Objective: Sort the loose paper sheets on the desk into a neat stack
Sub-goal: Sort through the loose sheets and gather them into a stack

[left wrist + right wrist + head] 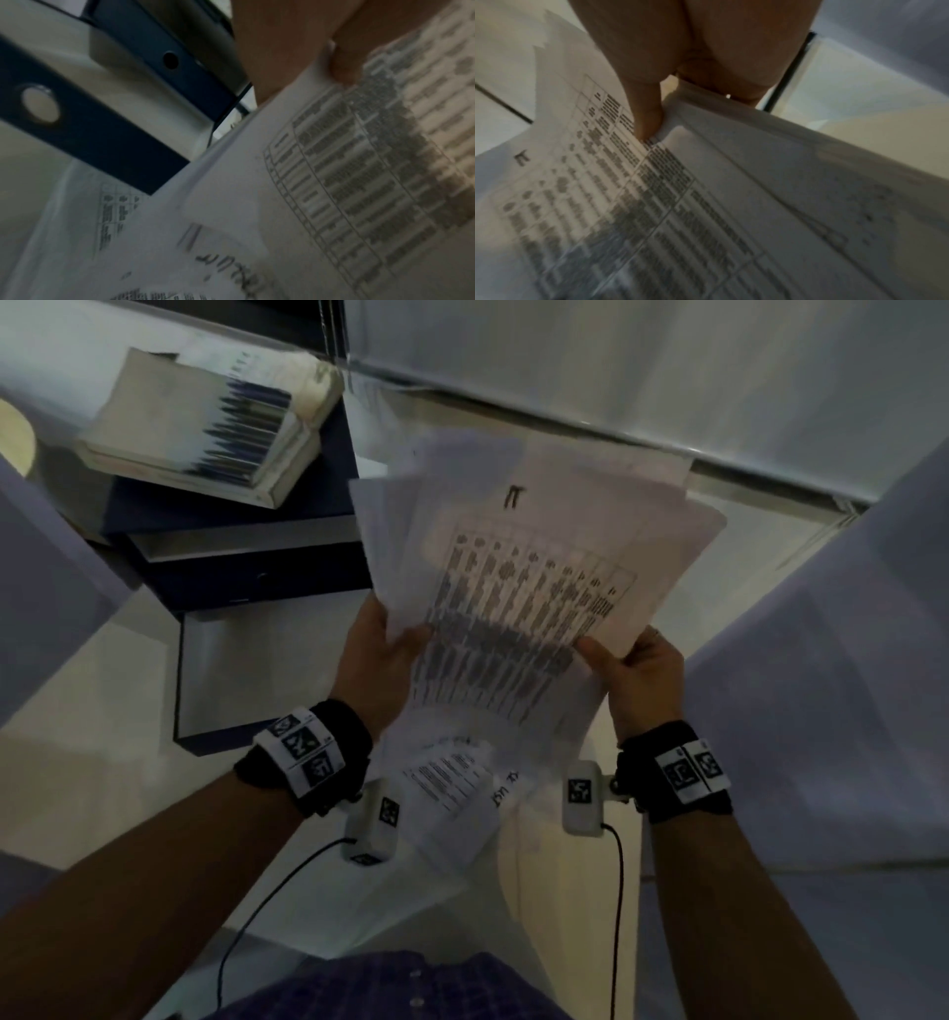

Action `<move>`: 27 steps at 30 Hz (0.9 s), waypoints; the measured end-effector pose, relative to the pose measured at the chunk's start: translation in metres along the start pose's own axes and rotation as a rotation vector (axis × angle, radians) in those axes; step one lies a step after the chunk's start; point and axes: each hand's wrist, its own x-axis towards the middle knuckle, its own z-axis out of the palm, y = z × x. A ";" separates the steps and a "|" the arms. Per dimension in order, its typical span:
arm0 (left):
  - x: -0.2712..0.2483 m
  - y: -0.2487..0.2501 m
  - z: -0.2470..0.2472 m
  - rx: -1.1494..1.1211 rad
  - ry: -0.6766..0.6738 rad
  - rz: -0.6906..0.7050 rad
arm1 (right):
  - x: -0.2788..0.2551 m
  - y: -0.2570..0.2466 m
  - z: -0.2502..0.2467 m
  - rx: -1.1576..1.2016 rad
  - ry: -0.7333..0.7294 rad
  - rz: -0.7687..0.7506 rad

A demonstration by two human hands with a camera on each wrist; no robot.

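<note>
The step in hand looked like gathering and squaring: the fanned bundle of white printed paper sheets (518, 588) was held up above the pale surface (102, 711), not lying on it; the left hand (377, 660) gripped its left edge, thumb (344, 60) pressed on the top sheet's printed table; the right hand (637, 675) pinched the right edge, thumb (647, 113) on top and fingers underneath; the sheets were splayed, their corners well out of line, so the stack was judged not yet neat; the next move would call for loosening both grips and tapping the edges down on the surface to align them; further loose printed sheets (452, 793) lay below, near the surface's front edge, still to be collected; toward the far left corner stood dark blue lever-arch binders (241, 557) with a thick pale book (205, 428) on top, just beside the bundle, narrowing the room to tap it down
</note>
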 end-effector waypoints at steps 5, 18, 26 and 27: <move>-0.012 -0.014 0.003 0.031 0.034 0.021 | -0.014 0.002 0.015 0.032 -0.030 -0.032; -0.001 -0.037 0.000 0.031 -0.040 -0.185 | -0.011 0.046 0.029 -0.050 -0.045 0.235; 0.002 -0.046 -0.005 0.134 -0.194 -0.131 | -0.017 0.061 0.022 -0.096 -0.010 0.142; 0.004 -0.045 -0.005 0.137 -0.215 -0.151 | -0.016 0.060 0.023 -0.092 -0.017 0.148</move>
